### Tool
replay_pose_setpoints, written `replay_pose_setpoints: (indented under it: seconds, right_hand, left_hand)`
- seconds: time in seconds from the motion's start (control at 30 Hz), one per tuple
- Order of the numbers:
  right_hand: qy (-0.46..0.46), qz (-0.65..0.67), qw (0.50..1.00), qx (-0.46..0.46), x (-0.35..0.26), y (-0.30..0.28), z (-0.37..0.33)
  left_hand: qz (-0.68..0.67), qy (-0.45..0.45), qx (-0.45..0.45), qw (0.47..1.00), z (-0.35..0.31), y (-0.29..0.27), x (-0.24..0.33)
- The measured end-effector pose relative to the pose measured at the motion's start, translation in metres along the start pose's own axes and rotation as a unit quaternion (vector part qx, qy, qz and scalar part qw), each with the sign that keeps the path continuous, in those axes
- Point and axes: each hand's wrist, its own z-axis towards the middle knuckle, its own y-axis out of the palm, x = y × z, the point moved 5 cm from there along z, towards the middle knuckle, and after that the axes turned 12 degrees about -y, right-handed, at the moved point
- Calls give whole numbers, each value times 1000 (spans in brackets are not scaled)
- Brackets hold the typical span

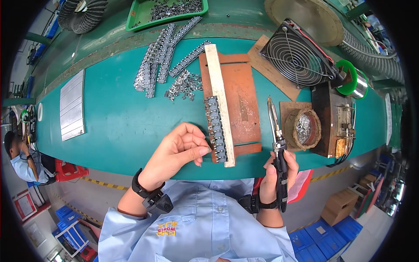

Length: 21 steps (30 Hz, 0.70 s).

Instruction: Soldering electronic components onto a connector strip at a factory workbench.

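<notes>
My right hand [279, 174] is wrapped round the black handle of a soldering iron [281, 157], whose tip points up and away from me. My left hand [185, 146] has thumb and forefinger pinched together beside the near end of a strip of small circuit boards [214, 126]; whatever is in the pinch is too small to make out. That strip lies along a long whitish bar [221, 100] on a reddish-brown work board [242, 105]. Just beyond my left hand is a heap of small metal parts [185, 85].
More circuit-board strips [161, 56] lie at the back, near a green tray [135, 22] of small parts. On the right stand a fan [297, 54], a solder spool [351, 78], a round pot [316, 126] and a dark metal box [324, 113]. A silvery sheet [72, 105] lies left.
</notes>
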Motion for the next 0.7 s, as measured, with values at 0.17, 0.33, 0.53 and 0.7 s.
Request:
replay_pose_setpoints:
  seconds: [0.17, 0.33, 0.53, 0.7]
  right_hand:
    - [-12, 2, 1000, 4, 1, -1, 0]
    - [-27, -12, 1000, 7, 2, -2, 0]
    - [-26, -3, 1000, 11, 2, -2, 0]
    - [-30, -7, 999, 6, 4, -3, -1]
  left_hand:
    - [18, 11, -5, 1000, 4, 2, 1]
    - [43, 7, -18, 999, 6, 3, 3]
    - [41, 0, -18, 999, 7, 5, 4]
    - [7, -22, -10, 1000, 9, 5, 2]
